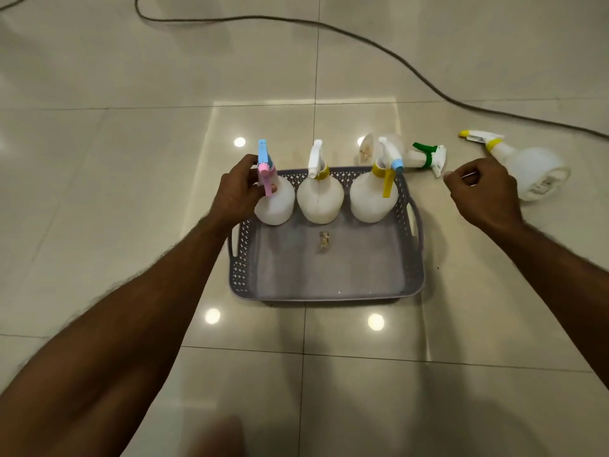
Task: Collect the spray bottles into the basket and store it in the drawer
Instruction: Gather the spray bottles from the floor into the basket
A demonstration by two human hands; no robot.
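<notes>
A grey perforated basket (329, 291) sits on the tiled floor. Three white spray bottles stand upright along its far side. My left hand (235, 192) grips the neck of the left one, the pink-and-blue-headed bottle (275, 202). In the middle stands a white-headed bottle with a yellow collar (319, 199), and to the right a bottle with a yellow trigger and blue nozzle (370, 199). Behind the basket a green-headed bottle (425, 158) lies on its side. Farther right lies a yellow-tipped bottle (530, 169). My right hand (484, 196) hovers between those two, fingers curled, holding nothing.
A dark cable (329, 26) snakes across the floor behind the bottles, from upper left to the right edge. A small scrap (324, 241) lies on the basket's bottom. The near half of the basket holds no bottles. Glossy tiles reflect ceiling lights.
</notes>
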